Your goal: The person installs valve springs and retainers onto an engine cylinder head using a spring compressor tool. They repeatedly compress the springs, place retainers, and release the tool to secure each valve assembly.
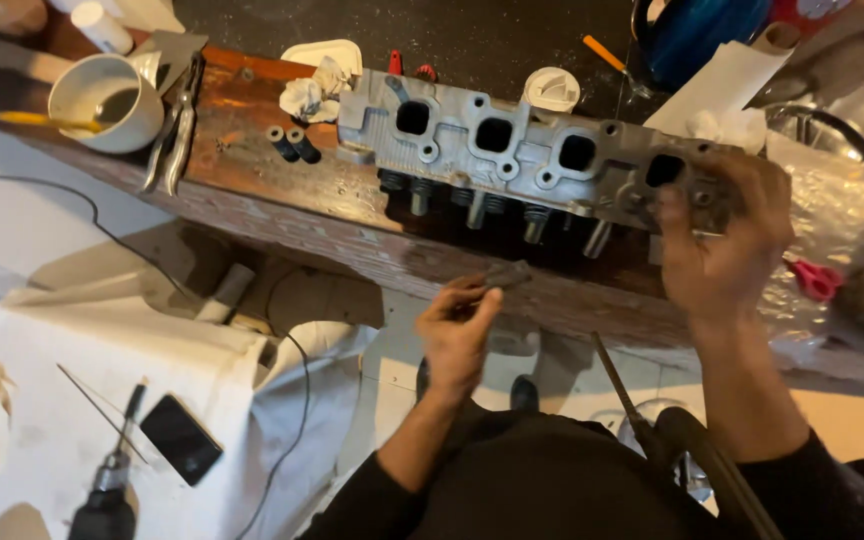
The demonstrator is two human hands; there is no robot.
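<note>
Item 1, left hand: fingertips pressed together, pinching a small dark metal part, short and bar-like, held just below the front edge of the wooden bench. Exact kind of part cannot be told.

Item 2, right hand: fingers spread and curled over the right end of a grey cast-metal cylinder head, thumb on its near face.

Item 3, cylinder head: lies lengthwise on the bench, 4 square ports facing up, a row of valve springs and stems projecting from its lower side toward the person.

Item 4, bench surface, left of the head: 2 short black cylinders side by side, crumpled white rag, pliers, white cup with a yellow-handled tool inside.

Item 5, behind the head: white round plastic piece, blue vessel.

Item 6, right of the head: clear plastic wrap, red-handled scissors.

Item 7, lower left, on white cloth: power drill, black phone.
</note>
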